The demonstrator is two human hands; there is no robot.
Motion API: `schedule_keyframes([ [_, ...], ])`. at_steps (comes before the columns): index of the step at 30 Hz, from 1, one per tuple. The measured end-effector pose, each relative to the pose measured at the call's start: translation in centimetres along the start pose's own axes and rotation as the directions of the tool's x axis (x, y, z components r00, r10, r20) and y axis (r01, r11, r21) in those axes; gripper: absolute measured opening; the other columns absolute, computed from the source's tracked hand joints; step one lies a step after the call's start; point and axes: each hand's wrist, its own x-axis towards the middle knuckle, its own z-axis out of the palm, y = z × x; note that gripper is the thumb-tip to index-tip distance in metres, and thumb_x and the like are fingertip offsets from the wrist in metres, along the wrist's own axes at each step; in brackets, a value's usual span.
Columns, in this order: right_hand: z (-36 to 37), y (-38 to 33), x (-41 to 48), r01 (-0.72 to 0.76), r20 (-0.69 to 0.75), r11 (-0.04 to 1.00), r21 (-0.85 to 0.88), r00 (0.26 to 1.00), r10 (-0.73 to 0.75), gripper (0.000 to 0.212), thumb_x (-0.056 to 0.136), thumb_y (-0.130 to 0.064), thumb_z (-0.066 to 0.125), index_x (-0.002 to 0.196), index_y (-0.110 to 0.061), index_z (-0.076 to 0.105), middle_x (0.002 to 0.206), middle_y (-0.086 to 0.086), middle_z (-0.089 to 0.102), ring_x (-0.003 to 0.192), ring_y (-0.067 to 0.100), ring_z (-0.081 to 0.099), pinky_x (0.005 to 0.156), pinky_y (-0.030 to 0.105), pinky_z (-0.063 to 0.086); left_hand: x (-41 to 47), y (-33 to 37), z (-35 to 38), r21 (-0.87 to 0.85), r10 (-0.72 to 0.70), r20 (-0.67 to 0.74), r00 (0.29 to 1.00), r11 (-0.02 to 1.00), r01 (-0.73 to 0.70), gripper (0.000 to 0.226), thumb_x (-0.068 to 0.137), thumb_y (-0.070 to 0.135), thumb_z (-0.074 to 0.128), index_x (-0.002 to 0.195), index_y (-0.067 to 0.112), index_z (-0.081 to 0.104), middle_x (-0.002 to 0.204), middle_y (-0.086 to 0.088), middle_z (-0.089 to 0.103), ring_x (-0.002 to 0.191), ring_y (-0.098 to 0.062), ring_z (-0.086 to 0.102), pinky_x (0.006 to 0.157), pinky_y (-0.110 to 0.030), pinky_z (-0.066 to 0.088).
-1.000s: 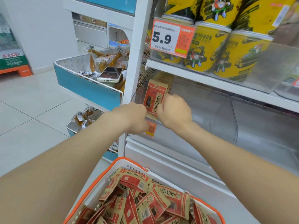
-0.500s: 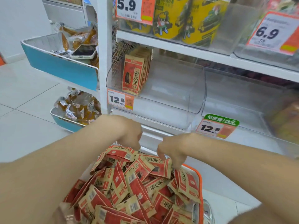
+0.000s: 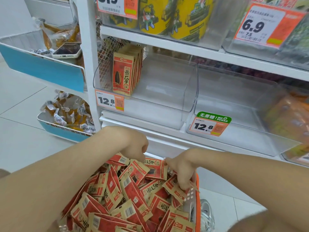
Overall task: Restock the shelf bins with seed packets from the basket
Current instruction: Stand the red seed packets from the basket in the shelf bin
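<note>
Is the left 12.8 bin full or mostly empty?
Mostly empty: seed packets stand upright in one row at the left of the bin; the rest is bare.

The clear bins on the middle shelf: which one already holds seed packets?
The left bin, beside the white post: a row of packets stands upright at its left end. The next bin, with the green tag, shows none.

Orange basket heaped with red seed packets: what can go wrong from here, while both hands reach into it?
1. The red and tan seed packets lie piled to the rim of the orange plastic basket by the right hand; a grab could push some overboard.
2. The standing packet row in the clear plastic bin has nothing supporting its right side; adding more may topple it.
</note>
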Motion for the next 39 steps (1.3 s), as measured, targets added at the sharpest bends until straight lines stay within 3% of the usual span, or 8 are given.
schedule_keyframes([
  [3,-0.8,-0.2,-1.3,-0.012,-0.263,0.979,-0.202,0.964,-0.042,0.061,0.087,-0.013,0.066,0.142,-0.004,0.042,0.112,0.011,0.065,0.086,0.026,0.071,0.067,0.035,0.061,0.5,-0.1,0.2,-0.046,0.033,0.018,0.999,0.998,-0.033,0.05,0.105,0.053,0.054,0.148,0.028,0.052,0.145,0.005,0.056,0.127,-0.021,0.057,0.098,-0.035,0.047],
  [6,-2.1,-1.1,-3.3,-0.073,-0.557,0.948,-0.31,0.822,-0.118,0.006,0.088,-0.006,0.064,0.087,-0.009,0.059,0.082,0.007,0.059,0.067,0.024,0.055,0.051,0.03,0.046,1.0,-0.1,0.1,-0.068,0.037,0.007,0.999,0.997,-0.036,0.053,0.107,0.048,0.053,0.155,0.025,0.046,0.151,0.005,0.053,0.132,-0.022,0.055,0.096,-0.031,0.044],
  [9,-3.7,-2.2,-5.5,-0.08,-0.662,0.939,-0.333,0.73,-0.173,0.028,0.087,-0.005,0.064,0.073,-0.016,0.042,0.075,0.003,0.048,0.06,0.02,0.047,0.053,0.03,0.042,1.4,-0.6,0.1,-0.104,0.037,-0.005,0.999,0.994,-0.037,0.061,0.107,0.046,0.052,0.16,0.018,0.037,0.153,-0.001,0.053,0.133,-0.025,0.056,0.108,-0.038,0.048],
  [14,-6.4,-3.1,-8.7,0.048,-0.818,0.96,-0.277,0.512,-0.262,0.034,0.082,-0.02,0.066,0.116,-0.024,0.067,0.094,0.001,0.058,0.092,0.03,0.065,0.065,0.033,0.049,1.1,-1.4,-0.5,-0.355,0.082,-0.162,0.983,0.925,-0.135,0.057,0.11,0.046,0.046,0.158,0.016,0.039,0.155,-0.001,0.052,0.136,-0.022,0.053,0.116,-0.039,0.041],
  [23,-8.4,-3.4,-8.9,0.684,-0.997,0.728,0.055,-0.008,0.082,0.037,0.084,-0.02,0.065,0.118,-0.03,0.051,0.072,-0.002,0.069,0.071,0.011,0.062,0.073,0.032,0.05,0.1,-2.7,-1.4,-0.829,-0.263,-0.553,0.791,0.267,-0.491,0.03,0.114,0.036,0.041,0.117,0.022,0.068,0.103,-0.001,0.081,0.098,-0.019,0.077,0.089,-0.035,0.06],
  [28,-8.4,-5.3,-8.2,0.851,-0.956,0.464,0.244,0.131,0.261,0.034,0.081,-0.045,0.082,0.099,-0.026,0.059,0.08,-0.006,0.075,0.078,0.017,0.074,0.077,0.047,0.061,0.4,-2.9,-2.0,-0.779,-0.6,-0.54,0.591,0.089,-0.621,0.032,0.114,0.042,0.037,0.115,0.027,0.065,0.098,0.004,0.079,0.089,-0.012,0.077,0.072,-0.028,0.057],
  [35,-6.6,-8.6,-8.0,0.941,-0.902,-0.072,0.33,0.337,0.268,0.014,0.095,-0.017,0.077,0.104,-0.007,0.073,0.089,0.016,0.079,0.08,0.031,0.078,0.075,0.044,0.064,0.5,-2.5,-1.6,-0.762,-0.825,-0.353,0.442,-0.02,-0.647,0.065,0.103,0.07,0.02,0.127,0.024,0.059,0.11,-0.001,0.073,0.103,-0.023,0.07,0.1,-0.052,0.055],
  [39,-6.0,-10.7,-7.6,0.964,-0.894,-0.062,0.258,0.263,0.363,0.007,0.095,-0.013,0.077,0.099,-0.01,0.072,0.09,0.017,0.076,0.073,0.019,0.07,0.068,0.033,0.059,-0.1,-2.0,-2.1,-0.788,-0.859,-0.163,0.486,-0.183,-0.588,0.066,0.106,0.066,0.011,0.117,0.024,0.061,0.113,-0.007,0.069,0.107,-0.031,0.065,0.106,-0.052,0.049],
])
